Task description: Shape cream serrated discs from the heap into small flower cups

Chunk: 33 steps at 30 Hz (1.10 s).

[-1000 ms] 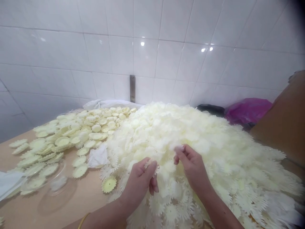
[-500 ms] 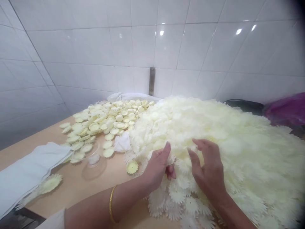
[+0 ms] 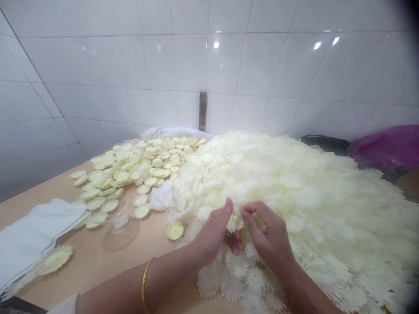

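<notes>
My left hand point(image 3: 218, 229) is closed round a small white scalloped flower piece point(image 3: 235, 222), thumb pointing up, at the near edge of a big heap. A thin wire or thread point(image 3: 231, 237) shows by its curled fingers. My right hand point(image 3: 266, 233) pinches thumb and forefinger together at the right edge of that same flower piece. Its fingertips partly hide the contact. Behind and below both hands spreads the heap of pale, fringed flower pieces point(image 3: 281, 174), with several loose ones point(image 3: 255, 279) lying flat under the wrists.
To the left lies a pile of yellowish, thicker flower discs point(image 3: 121, 174). Nearer me are a clear round dish with a white lump point(image 3: 120, 222), a crumpled white scrap point(image 3: 162, 196), one yellow disc point(image 3: 175, 230) and a white cloth point(image 3: 36, 231). A purple bag point(image 3: 386, 146) sits far right.
My right hand has moved left to my left hand, and its parted fingers have closed into a pinch at the flower piece. The whole view has shifted slightly.
</notes>
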Available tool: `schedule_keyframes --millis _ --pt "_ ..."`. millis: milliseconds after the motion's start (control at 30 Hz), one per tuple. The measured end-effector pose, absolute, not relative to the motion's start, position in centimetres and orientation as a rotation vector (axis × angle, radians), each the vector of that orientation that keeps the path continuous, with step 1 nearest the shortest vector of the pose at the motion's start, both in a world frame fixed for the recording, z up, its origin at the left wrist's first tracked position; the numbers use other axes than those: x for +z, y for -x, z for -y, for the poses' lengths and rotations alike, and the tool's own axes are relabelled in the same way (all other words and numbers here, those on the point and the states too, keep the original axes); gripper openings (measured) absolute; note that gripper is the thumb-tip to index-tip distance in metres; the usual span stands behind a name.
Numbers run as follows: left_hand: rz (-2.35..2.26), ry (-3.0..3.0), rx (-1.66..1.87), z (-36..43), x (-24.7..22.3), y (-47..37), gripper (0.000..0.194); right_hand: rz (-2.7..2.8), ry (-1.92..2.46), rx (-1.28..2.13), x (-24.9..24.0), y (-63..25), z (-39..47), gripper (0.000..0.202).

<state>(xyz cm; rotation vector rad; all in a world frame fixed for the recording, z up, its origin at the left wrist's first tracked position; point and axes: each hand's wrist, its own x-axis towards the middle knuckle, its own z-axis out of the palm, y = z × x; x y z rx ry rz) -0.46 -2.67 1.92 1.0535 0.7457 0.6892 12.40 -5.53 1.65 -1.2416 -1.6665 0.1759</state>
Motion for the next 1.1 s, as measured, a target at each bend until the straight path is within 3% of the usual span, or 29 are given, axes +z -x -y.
schedule_keyframes --millis 267,467,600,733,1100 --pt "-0.630 -1.084 0.694 2.5 1.8 0.6 0.027 1.593 1.271 0.341 1.4 -12.6 5.5 0.022" --pt "-0.639 -1.122 0.767 2.3 1.1 0.4 0.019 1.671 1.212 0.303 1.2 -12.7 5.5 0.024" --pt "-0.629 -1.173 0.739 2.6 1.3 0.3 0.021 1.695 1.176 0.211 1.3 -12.6 5.4 0.012" --pt "-0.558 -1.199 0.717 3.0 2.2 0.2 0.022 1.444 1.277 0.282 2.0 -12.3 5.7 0.030" --pt "-0.511 -1.180 0.834 3.4 2.7 -0.3 0.024 1.200 1.319 0.496 2.8 -11.0 5.9 0.037"
